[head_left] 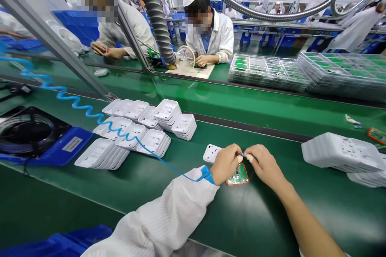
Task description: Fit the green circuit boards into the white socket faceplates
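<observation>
I've got left hand (226, 163) and right hand (263, 163) nearly meeting, both pinched on a small part (243, 155), too tiny to identify, by the green circuit board (239, 174)'s far edge on the tabletop (265, 221). White plastic piece (211, 153) beside left hand.

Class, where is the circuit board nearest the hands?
In the head view, the board lies right of centre on the bench, below and between the left hand and right hand.
</observation>
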Demonstrator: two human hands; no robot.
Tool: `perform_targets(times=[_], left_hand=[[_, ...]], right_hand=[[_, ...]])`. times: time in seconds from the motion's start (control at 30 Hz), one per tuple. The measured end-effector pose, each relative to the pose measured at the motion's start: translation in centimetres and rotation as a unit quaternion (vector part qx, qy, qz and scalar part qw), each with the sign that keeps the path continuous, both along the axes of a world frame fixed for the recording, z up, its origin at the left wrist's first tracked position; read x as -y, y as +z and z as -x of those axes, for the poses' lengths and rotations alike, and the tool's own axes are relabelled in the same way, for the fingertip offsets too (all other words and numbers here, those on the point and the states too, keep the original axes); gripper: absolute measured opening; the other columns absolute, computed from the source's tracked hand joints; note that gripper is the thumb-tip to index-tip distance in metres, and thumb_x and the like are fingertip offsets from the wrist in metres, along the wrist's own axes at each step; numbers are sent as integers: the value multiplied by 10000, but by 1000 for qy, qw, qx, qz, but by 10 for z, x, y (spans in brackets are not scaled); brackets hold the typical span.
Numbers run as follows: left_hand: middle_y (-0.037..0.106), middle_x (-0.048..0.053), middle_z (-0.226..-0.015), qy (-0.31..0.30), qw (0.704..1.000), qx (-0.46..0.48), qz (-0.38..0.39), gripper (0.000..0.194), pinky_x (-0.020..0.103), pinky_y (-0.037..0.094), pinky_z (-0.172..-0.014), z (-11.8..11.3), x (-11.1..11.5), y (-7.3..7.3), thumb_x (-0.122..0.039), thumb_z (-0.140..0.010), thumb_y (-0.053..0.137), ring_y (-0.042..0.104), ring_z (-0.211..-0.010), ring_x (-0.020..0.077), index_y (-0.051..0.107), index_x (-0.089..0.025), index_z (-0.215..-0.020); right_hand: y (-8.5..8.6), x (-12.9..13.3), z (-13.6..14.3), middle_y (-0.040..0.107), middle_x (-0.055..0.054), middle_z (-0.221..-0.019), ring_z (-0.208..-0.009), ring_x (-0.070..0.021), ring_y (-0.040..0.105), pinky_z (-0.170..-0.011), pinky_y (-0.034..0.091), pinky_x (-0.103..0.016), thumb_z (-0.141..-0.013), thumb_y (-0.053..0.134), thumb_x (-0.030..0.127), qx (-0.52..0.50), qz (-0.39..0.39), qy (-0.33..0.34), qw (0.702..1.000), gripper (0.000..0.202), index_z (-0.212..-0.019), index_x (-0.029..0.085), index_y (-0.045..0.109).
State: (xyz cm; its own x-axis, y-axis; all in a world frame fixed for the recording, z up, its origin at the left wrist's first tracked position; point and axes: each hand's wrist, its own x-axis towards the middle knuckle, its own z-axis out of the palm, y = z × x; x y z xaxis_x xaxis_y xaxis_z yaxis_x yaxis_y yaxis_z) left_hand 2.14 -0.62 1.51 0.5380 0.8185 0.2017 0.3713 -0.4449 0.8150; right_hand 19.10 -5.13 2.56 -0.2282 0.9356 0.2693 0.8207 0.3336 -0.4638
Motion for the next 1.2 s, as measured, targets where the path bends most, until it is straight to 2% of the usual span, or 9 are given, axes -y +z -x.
perform_targets(times=[0.23,0.37,0.6,0.83,0.93,1.07,1.13,1.2], left_hand=[[522,-3,-765,-10,998,-24,-56,112,270,347,-675,-1,4,0,-86,-754,433,464,-735,150,467,-189,-777],[512,-3,-754,15,999,-3,-34,114,268,353,-655,-2,4,-1,-87,-757,430,462,-719,149,466,-189,-795],[505,-9,-726,8,1000,15,-19,83,267,357,-635,-2,4,0,-114,-763,448,465,-692,144,476,-190,-785],[522,12,-758,-8,995,-42,-91,119,289,363,-673,1,4,0,-88,-777,397,463,-731,165,452,-194,-768],[525,25,-775,-3,989,-76,-125,118,306,367,-690,1,7,-3,-92,-787,390,461,-751,181,451,-193,-786],[534,43,-795,6,982,-121,-143,117,329,375,-707,-1,6,-8,-98,-794,386,461,-769,197,461,-187,-800],[548,45,-802,3,981,-141,-132,120,336,384,-721,2,2,-4,-107,-801,388,467,-776,199,478,-184,-820],[572,54,-880,13,981,-148,-122,141,350,392,-760,12,-4,7,-137,-804,416,476,-833,207,500,-180,-908]], right_hand=[[3,1,2,570,-36,-880,-855,-176,486,-748,369,-325,-911,345,230,8,-4,4,1000,195,-900,210,538],[3,2,0,569,-39,-877,-858,-178,486,-752,366,-327,-910,353,235,15,-6,-5,1000,197,-898,209,548],[2,1,-1,567,-36,-869,-847,-178,481,-747,367,-328,-903,359,213,8,-3,1,1000,185,-894,211,543],[2,1,4,566,-36,-828,-812,-175,479,-726,372,-323,-900,347,195,-11,-16,13,1000,196,-852,204,537],[-4,1,8,555,-39,-796,-781,-173,475,-717,376,-320,-886,347,181,-5,-25,14,1000,199,-820,195,534],[-14,-3,16,543,-54,-779,-778,-189,460,-719,373,-339,-853,348,147,51,-49,-3,997,203,-800,180,541],[-15,-7,16,563,-63,-822,-815,-199,472,-740,378,-348,-857,344,152,66,-54,3,996,214,-847,182,556],[-14,-11,11,578,-84,-959,-908,-209,489,-784,388,-355,-868,369,200,45,-66,-5,997,215,-990,181,544]])
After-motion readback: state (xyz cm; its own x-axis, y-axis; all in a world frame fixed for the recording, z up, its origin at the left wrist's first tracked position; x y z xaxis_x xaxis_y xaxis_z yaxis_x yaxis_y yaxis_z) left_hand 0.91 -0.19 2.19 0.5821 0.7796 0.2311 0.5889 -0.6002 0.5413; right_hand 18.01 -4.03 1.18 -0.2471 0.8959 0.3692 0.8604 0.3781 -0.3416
